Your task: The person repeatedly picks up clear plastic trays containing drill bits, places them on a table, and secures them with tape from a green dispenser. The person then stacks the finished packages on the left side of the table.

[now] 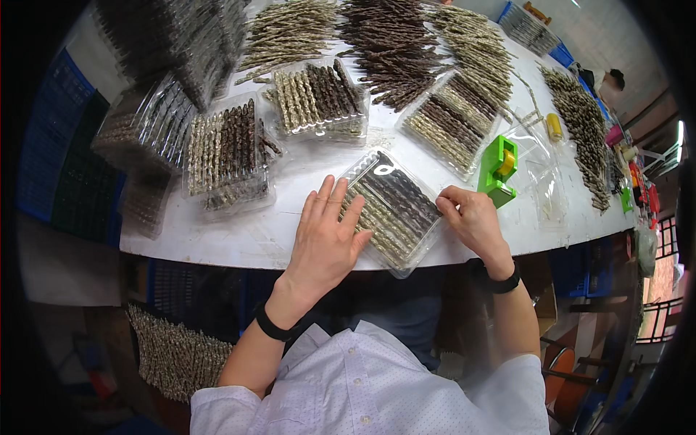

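A clear plastic box (395, 235) lies tilted at the table's front edge, its rows of twisted sticks dark on the far side and pale gold on the near side. Flat on its left side rests my left hand (324, 230), open, fingers spread. My right hand (473, 219) is closed at the box's right edge, thumb and curled forefinger pressed together there. Whether a bit of tape is also between those fingers is too small to tell. Just beyond that hand stands a green tape dispenser (499, 170) with a yellow roll.
Filled clear boxes stand at left (225, 156), centre (319, 98) and right (453, 119). Loose dark sticks (391, 47) and pale sticks (290, 32) are heaped at the back. Stacked empty plastic trays (170, 51) rise at far left. Clear lids (544, 174) lie right of the dispenser.
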Action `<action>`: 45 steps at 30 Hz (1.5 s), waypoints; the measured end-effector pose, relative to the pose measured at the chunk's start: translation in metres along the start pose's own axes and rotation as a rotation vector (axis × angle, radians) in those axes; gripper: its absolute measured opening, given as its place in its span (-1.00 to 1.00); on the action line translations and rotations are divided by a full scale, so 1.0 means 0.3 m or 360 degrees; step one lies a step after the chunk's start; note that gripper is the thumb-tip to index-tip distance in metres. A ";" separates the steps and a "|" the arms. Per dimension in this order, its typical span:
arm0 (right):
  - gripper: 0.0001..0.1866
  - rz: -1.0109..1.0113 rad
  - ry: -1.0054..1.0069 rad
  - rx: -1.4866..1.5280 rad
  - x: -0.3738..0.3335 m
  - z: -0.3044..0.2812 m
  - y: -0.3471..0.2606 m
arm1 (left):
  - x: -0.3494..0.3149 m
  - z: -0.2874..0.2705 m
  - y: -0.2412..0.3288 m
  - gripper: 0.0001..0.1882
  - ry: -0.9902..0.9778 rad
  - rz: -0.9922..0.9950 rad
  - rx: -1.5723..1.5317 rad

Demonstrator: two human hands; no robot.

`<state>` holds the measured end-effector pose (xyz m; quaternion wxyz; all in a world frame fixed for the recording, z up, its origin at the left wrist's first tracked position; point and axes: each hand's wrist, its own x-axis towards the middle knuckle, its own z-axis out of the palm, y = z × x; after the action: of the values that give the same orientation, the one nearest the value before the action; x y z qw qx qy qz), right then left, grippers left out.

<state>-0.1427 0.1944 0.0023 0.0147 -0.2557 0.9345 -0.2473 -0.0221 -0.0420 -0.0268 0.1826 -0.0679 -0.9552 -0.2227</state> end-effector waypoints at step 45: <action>-0.78 0.0790 -0.0470 0.2369 -0.485 0.069 -0.039 | -0.097 0.025 0.141 -0.34 -0.0246 -0.1186 -0.2628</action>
<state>-0.0078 0.2468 -0.0249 0.3599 0.0066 0.5422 -0.7593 0.0113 -0.0022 -0.0272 -0.0725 0.1214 -0.4615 -0.8758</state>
